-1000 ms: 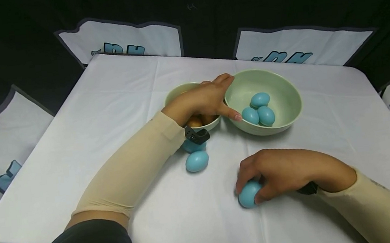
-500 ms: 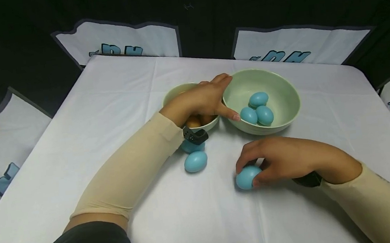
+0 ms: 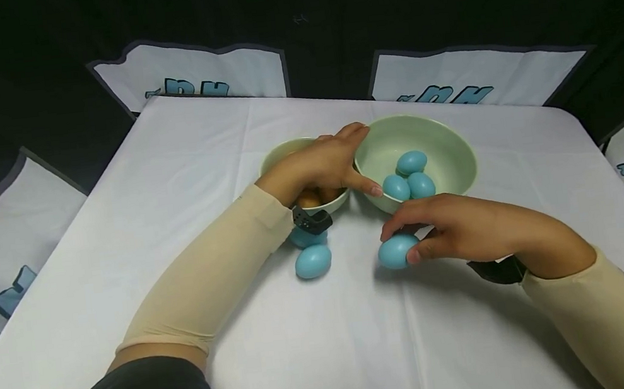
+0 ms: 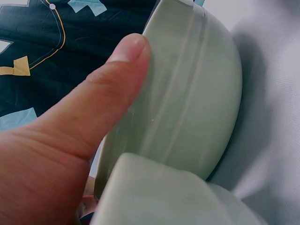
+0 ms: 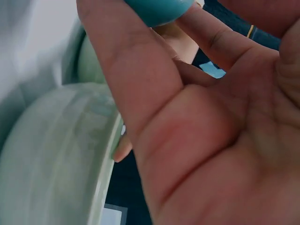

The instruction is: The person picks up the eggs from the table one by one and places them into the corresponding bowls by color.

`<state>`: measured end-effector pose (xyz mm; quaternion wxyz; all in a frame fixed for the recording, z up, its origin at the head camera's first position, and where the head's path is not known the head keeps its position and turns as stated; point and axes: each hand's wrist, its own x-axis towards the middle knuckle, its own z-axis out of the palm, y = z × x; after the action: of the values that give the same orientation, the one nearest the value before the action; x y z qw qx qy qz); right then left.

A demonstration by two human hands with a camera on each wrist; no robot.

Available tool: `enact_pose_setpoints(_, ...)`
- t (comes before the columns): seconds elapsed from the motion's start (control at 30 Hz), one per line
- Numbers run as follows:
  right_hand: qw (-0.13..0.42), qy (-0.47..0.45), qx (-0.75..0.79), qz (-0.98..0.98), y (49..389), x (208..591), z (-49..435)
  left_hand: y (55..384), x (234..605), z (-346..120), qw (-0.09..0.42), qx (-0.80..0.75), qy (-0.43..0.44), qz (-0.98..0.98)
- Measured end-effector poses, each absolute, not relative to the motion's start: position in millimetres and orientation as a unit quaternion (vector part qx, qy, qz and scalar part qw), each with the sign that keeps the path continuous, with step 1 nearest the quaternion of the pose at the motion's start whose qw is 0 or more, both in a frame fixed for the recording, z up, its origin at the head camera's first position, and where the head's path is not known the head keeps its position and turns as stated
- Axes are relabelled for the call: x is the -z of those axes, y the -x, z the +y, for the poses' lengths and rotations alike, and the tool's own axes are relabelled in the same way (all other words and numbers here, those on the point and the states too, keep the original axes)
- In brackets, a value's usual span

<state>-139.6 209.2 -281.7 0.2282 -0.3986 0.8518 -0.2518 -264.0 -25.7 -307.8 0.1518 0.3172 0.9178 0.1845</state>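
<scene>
Between thumb and fingertips my right hand (image 3: 458,223) grips a blue egg (image 3: 398,251), raised off the cloth near the front of the large green bowl (image 3: 450,148). In the right wrist view, part of that egg (image 5: 161,9) shows at the top. My left hand (image 3: 325,161) reaches over a smaller green bowl (image 3: 279,152) and touches the large bowl's left side, thumb (image 4: 126,70) straight along its wall in the left wrist view. Three blue eggs (image 3: 411,163) lie in the large bowl. Brown eggs (image 3: 309,198) in the smaller bowl are partly hidden by my left hand.
Two more blue eggs (image 3: 313,261) lie on the white cloth (image 3: 172,171) in front of the smaller bowl; one is partly covered by the left wristband (image 3: 313,220). Black fabric with white lettered panels (image 3: 208,72) hangs behind the table.
My right hand has carried the blue egg forward and up off the cloth, closer to the large bowl. The left hand stays at the bowl's side.
</scene>
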Motion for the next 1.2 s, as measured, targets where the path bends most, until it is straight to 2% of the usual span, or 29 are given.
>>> enact_pose_setpoints(0.4, 0.18, 0.401, 0.248, 0.863, 149, 263, 214, 265, 307, -24, 0.15, -0.167, -0.314, 0.922)
enact_pose_setpoints(1.2, 0.171, 0.362, 0.209, 0.892, 176, 238, 206, 264, 308, -28, 0.16, -0.18, -0.312, 0.919)
